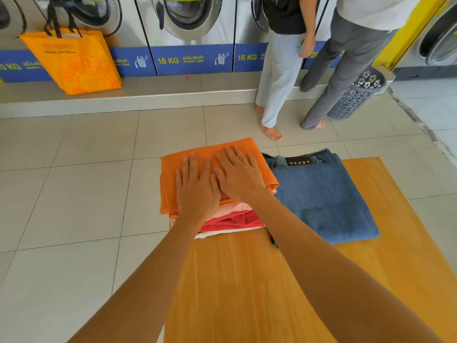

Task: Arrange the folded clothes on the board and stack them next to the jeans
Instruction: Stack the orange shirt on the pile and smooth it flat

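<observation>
The worktop (247, 280) is bare nearside. Beyond, both hands, left (195, 189) and right (237, 174), are pressed flat, fingers straight, on the stacked clothes (217, 219) just left of the jeans (321, 194). Stacking is judged nearly complete.

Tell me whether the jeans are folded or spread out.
Folded: the jeans lie as a compact rectangle on the board, waistband label showing at the far end.

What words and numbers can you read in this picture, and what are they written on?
"HANDY": black label on the folded blue denim jeans.
"15 KG": blue strip under the middle silver washing machine.
"15 KG": blue strip under the next washing machine.
"KG": leftmost blue strip, number cut off.
Thai script and small white words beside them: too blurred to read.
Orange shopping bag: print too blurred.
</observation>
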The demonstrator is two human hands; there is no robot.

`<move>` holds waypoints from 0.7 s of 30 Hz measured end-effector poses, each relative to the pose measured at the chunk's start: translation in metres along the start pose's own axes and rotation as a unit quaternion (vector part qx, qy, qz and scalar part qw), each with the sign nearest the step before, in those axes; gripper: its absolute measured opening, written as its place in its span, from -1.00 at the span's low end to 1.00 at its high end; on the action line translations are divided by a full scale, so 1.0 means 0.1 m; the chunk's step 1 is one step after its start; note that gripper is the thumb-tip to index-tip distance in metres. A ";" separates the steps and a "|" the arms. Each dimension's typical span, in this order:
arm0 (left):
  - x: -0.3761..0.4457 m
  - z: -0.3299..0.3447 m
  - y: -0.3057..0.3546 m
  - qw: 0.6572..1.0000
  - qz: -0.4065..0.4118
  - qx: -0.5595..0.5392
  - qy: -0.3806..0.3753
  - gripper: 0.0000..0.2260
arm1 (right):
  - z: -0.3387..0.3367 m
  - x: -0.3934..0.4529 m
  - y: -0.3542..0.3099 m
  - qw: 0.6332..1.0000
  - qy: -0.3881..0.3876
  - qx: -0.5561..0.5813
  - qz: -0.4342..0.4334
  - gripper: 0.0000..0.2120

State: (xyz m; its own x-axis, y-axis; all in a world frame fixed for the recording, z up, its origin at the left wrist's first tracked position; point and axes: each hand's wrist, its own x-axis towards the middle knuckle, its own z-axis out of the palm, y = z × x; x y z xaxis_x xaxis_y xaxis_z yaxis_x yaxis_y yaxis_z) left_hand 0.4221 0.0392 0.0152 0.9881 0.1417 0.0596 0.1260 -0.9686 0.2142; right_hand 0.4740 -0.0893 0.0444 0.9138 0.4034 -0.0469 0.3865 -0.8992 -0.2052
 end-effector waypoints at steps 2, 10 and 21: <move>0.05 -0.01 -0.19 0.999 -0.023 -0.031 0.005 -0.46 | 0.11 0.08 0.15 0.999 -0.030 0.007 0.016 -0.36; 0.22 -0.16 -0.63 0.977 -0.169 -0.066 -0.108 -0.44 | 0.04 0.28 0.49 0.979 -0.076 0.056 0.179 -0.38; 0.16 -0.03 -0.19 0.999 0.010 -0.041 -0.020 -0.47 | 0.12 0.18 0.23 0.999 -0.033 -0.009 0.030 -0.43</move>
State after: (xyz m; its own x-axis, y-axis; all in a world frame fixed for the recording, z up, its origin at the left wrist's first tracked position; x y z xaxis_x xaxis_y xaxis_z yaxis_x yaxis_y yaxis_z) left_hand 0.4349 0.0608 0.0150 0.9933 0.1124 0.0268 0.0997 -0.9508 0.2934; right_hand 0.4975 -0.1012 0.0274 0.9249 0.3595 -0.1238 0.3347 -0.9243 -0.1832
